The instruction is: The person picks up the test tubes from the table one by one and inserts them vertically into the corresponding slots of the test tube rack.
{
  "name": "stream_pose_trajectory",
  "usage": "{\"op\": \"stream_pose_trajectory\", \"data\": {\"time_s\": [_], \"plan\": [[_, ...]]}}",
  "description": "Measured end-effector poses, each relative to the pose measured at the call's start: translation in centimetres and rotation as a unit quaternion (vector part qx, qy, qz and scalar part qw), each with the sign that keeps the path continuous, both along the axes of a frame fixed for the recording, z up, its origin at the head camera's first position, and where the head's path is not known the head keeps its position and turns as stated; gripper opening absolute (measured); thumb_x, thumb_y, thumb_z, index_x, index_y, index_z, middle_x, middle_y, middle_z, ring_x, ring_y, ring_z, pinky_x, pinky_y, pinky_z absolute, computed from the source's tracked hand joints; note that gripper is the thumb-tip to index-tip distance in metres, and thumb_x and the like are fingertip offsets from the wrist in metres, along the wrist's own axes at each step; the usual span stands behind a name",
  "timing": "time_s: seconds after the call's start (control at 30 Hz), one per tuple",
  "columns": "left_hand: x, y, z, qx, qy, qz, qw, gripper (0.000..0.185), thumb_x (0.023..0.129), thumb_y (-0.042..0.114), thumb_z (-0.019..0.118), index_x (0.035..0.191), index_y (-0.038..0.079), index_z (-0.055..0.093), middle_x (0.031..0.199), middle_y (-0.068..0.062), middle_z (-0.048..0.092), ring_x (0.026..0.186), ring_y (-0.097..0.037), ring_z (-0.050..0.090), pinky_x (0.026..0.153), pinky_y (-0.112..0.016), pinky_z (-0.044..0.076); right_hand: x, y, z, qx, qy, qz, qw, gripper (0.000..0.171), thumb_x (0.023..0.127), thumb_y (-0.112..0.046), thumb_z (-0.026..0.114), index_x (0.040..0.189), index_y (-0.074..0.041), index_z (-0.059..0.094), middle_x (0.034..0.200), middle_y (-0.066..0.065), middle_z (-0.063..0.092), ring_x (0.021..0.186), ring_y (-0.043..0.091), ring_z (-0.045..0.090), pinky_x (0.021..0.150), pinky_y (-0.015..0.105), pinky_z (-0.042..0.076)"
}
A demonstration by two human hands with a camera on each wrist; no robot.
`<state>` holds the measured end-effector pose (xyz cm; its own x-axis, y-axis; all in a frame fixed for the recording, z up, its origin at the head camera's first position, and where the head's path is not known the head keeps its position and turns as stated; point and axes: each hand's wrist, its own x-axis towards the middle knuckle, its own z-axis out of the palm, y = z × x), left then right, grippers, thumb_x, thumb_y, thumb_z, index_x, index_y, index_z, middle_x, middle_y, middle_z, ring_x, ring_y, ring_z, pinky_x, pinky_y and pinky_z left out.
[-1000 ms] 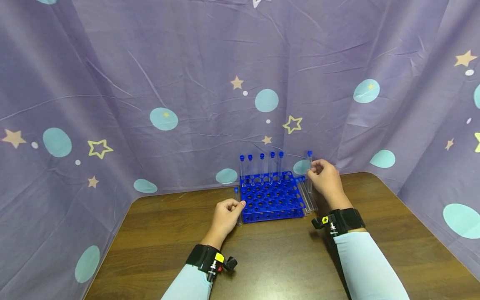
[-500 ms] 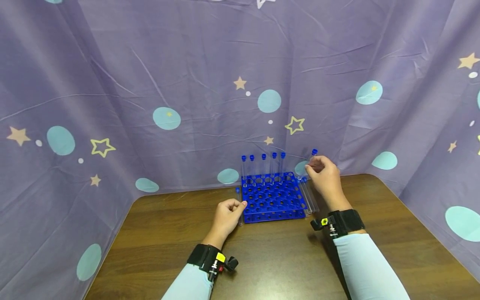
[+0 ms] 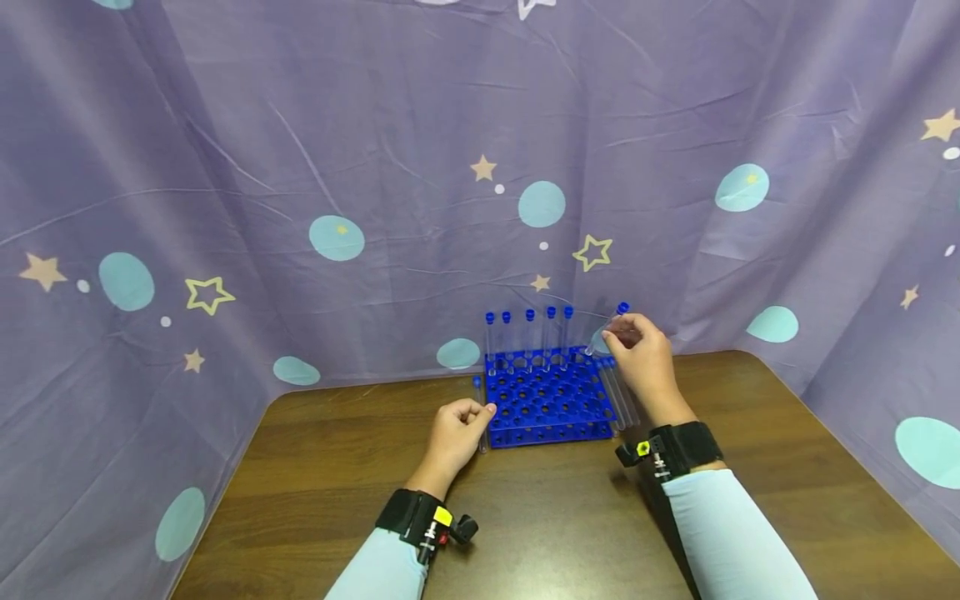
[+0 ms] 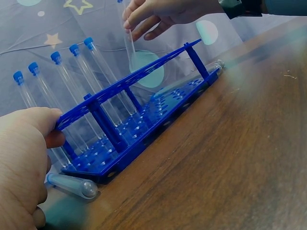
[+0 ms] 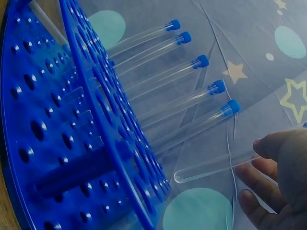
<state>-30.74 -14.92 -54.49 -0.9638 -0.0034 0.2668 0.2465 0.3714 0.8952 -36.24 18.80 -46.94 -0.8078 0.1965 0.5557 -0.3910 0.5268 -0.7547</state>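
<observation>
A blue test tube rack [image 3: 551, 404] stands on the table, with several clear, blue-capped test tubes [image 3: 529, 337] upright along its back row. My left hand [image 3: 454, 433] grips the rack's left front corner; in the left wrist view the thumb [image 4: 41, 117] lies on its top plate. Between thumb and fingers my right hand [image 3: 645, 358] pinches another test tube [image 5: 211, 167], tilted, its blue cap up to the right. The tube's rounded bottom hangs just above the back right corner of the rack, outside the holes in the right wrist view.
Several capped test tubes [image 3: 617, 396] lie on the table along the rack's right side. One more lying test tube [image 4: 74, 186] is at the left side, beside my left hand. Behind the wooden table [image 3: 570, 517] hangs a purple curtain [image 3: 420, 167].
My right hand has lifted its test tube, tilted it from upright, and brought it left toward the rack's back right corner. My left hand keeps its place at the rack.
</observation>
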Motion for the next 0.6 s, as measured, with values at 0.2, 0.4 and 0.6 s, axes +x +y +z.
{"op": "stream_pose_trajectory", "data": {"time_s": [0.2, 0.4, 0.6], "plan": [[0.2, 0.1, 0.0, -0.002, -0.003, -0.002, 1.0000, 0.033, 0.104, 0.029, 0.084, 0.083, 0.004, 0.080, 0.060, 0.012, 0.054, 0.056, -0.006, 0.053, 0.063, -0.025, 0.045, -0.4, 0.0, -0.6, 0.008, -0.003, -0.004, 1.000, 0.022, 0.105, -0.008, 0.082, 0.123, 0.001, 0.074, 0.116, 0.023, 0.083, 0.107, 0.041, 0.084, 0.081, 0.008, 0.055], [0.2, 0.2, 0.2, 0.000, -0.007, 0.001, 1.0000, 0.033, 0.104, 0.027, 0.084, 0.082, 0.003, 0.080, 0.060, 0.012, 0.054, 0.057, -0.006, 0.052, 0.063, -0.025, 0.044, -1.4, -0.4, -0.6, 0.044, -0.032, 0.002, 0.999, 0.024, 0.107, -0.010, 0.081, 0.127, -0.001, 0.073, 0.120, 0.022, 0.082, 0.111, 0.040, 0.083, 0.095, 0.053, 0.067], [0.1, 0.2, 0.2, 0.001, -0.011, 0.000, 0.9999, 0.032, 0.104, 0.027, 0.084, 0.083, 0.003, 0.080, 0.059, 0.012, 0.054, 0.056, -0.006, 0.053, 0.063, -0.025, 0.045, -2.2, -0.7, -0.3, 0.068, -0.053, 0.013, 0.996, 0.025, 0.107, -0.011, 0.080, 0.128, 0.000, 0.073, 0.121, 0.023, 0.081, 0.110, 0.043, 0.082, 0.092, 0.059, 0.066]]}}
